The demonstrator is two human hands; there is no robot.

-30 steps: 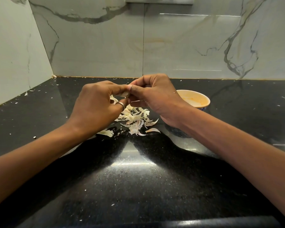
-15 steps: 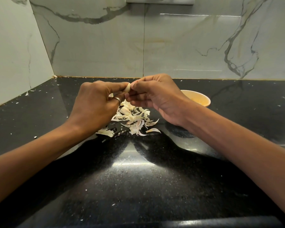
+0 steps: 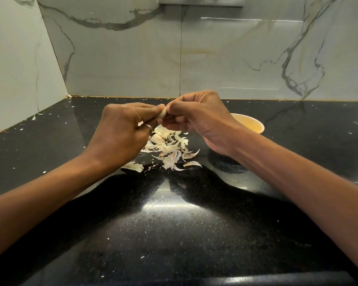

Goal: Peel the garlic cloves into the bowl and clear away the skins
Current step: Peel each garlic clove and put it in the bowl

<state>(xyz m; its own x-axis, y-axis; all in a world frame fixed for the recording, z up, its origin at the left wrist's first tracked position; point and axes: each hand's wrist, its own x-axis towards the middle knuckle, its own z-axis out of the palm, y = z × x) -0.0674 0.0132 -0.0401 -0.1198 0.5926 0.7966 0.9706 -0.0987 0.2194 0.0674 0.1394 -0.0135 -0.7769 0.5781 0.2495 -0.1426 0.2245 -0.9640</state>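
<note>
Both hands (image 3: 122, 129) (image 3: 201, 118) on clove (image 3: 162, 114) (skins (image 3: 167, 147) beneath)

Both forearms are reaching forward; the left hand (image 3: 122, 129) and right hand (image 3: 201, 118) are touching at the fingertips, both pinching one clove (image 3: 162, 114).

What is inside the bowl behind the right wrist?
Only the pale orange inner wall of the bowl shows, with nothing visible on it. The right hand and its wrist cover the near part, so what lies there cannot be seen.
</note>
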